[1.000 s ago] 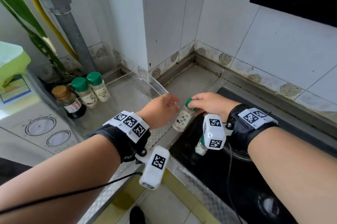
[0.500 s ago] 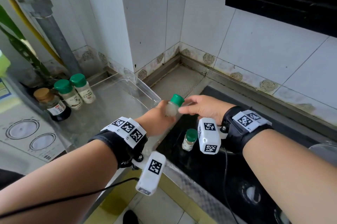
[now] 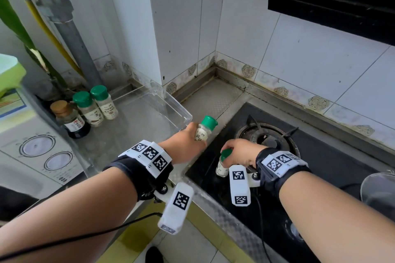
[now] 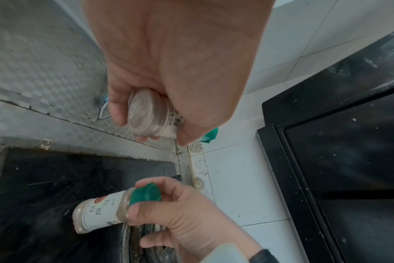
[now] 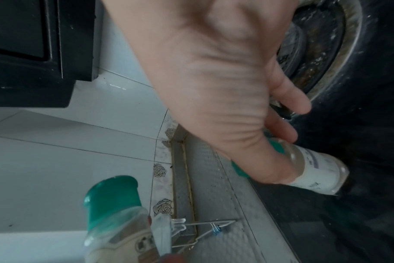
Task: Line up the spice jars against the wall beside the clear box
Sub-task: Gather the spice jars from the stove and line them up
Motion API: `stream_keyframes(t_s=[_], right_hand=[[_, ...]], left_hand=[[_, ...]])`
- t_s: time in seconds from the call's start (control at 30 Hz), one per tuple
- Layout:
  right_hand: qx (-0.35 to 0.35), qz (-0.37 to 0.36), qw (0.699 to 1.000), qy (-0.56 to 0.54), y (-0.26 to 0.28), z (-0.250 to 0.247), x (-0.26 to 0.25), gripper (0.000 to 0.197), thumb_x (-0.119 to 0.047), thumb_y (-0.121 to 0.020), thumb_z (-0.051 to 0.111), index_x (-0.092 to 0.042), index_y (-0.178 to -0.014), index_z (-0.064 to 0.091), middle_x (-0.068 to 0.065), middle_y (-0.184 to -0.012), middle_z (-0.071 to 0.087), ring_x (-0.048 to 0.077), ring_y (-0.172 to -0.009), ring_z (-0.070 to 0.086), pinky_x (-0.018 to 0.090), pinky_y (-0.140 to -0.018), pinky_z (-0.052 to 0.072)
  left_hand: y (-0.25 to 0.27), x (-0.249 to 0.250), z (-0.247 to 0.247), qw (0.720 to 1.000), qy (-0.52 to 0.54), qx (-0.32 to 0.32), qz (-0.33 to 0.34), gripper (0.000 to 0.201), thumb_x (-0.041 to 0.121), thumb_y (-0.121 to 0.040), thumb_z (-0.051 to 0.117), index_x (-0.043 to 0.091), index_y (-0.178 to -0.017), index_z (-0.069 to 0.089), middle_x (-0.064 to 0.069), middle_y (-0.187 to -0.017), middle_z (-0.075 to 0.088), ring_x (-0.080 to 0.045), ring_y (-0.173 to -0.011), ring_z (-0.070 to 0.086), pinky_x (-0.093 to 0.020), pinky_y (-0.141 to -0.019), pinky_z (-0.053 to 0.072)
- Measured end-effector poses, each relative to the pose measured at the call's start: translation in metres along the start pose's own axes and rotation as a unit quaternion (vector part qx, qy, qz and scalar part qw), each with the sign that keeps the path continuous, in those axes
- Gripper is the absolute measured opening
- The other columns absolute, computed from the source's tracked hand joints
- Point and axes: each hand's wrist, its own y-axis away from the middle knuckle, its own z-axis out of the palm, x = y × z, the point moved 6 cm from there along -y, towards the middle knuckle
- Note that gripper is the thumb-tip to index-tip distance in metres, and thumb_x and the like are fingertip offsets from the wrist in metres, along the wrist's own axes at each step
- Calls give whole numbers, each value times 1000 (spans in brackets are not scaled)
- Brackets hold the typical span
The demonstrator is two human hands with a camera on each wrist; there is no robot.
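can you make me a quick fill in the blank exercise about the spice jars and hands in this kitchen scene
1. The left hand holds a spice jar with a ____ cap.
2. The right hand grips the cap of a second jar standing on the black ____.
3. Left of the clear box, two green-capped jars stand beside a dark bottle with a ____ cap.

Missing words: green; stove; brown

"花椒粉" — spice jar [image 4: 99,214] label
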Motion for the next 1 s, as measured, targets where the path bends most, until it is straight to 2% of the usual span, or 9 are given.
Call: stream_keyframes(t_s=[0.07,0.2,0.27,0.33,0.4,0.63,0.83,0.93,1.0], right_hand=[[6,0,1000,-26,0,-6,-1,44,-20,-72,72,-19,-116,63,8,-104,67,21,-87,63,29,-69,53],[-29,-27,991,-128,-1,-19,-10,51,-10,-75,70,-10,-123,56,12,-97,70,22,-81,68,38,-82,57],[-61,-51,973,-218,4,-25,-21,42,1,-83,64,-4,-123,51,13,-98,67,21,-78,67,27,-66,60],[-92,-77,950,-289,9,-31,-33,29,7,-88,56,-5,-115,51,12,-96,65,18,-76,65,15,-47,51],[-103,-102,929,-340,9,-36,-43,23,9,-90,51,-6,-108,52,11,-91,64,16,-71,65,14,-43,48],[-128,-127,905,-385,-9,-31,-69,22,1,-92,49,-17,-101,58,2,-86,65,8,-63,66,24,-56,41],[-145,-149,878,-431,-23,-23,-107,22,-3,-89,56,-17,-105,61,5,-89,65,11,-67,65,27,-61,38],[-166,-168,870,-432,-28,-13,-134,36,-16,-72,71,-19,-107,63,5,-92,69,16,-75,63,28,-63,41],[-185,-180,880,-399,-33,0,-154,37,-19,-70,73,-20,-105,64,5,-91,70,15,-71,65,26,-61,43]], left_hand=[[2,-1,-1,1000,3,2,-2,57,28,-91,53,22,-143,30,-9,-111,64,-24,-86,61,-36,-80,53],[6,-3,-8,1000,-3,10,2,60,31,-84,64,17,-137,39,-2,-97,60,-18,-77,58,-27,-68,48],[7,-5,-10,1000,-5,8,5,63,34,-77,73,18,-131,45,0,-97,62,-16,-78,60,-28,-72,53],[6,-8,-14,1000,4,9,4,68,35,-73,78,20,-130,45,2,-99,65,-13,-80,62,-26,-72,53],[7,-13,-20,1000,15,20,-1,69,37,-69,81,22,-127,46,7,-95,64,-8,-78,61,-23,-69,51],[11,-26,-39,998,56,35,-8,64,32,-66,84,27,-119,50,5,-100,68,-14,-90,67,-34,-88,56],[15,-52,-59,982,169,78,-47,64,27,-61,86,28,-115,53,3,-97,71,-17,-86,70,-37,-85,59],[18,-66,-74,961,236,129,-57,65,21,-63,86,28,-118,51,2,-97,70,-17,-84,68,-33,-80,58],[21,-75,-87,944,279,169,-58,66,16,-63,86,25,-119,51,0,-95,69,-17,-82,67,-34,-79,58]])
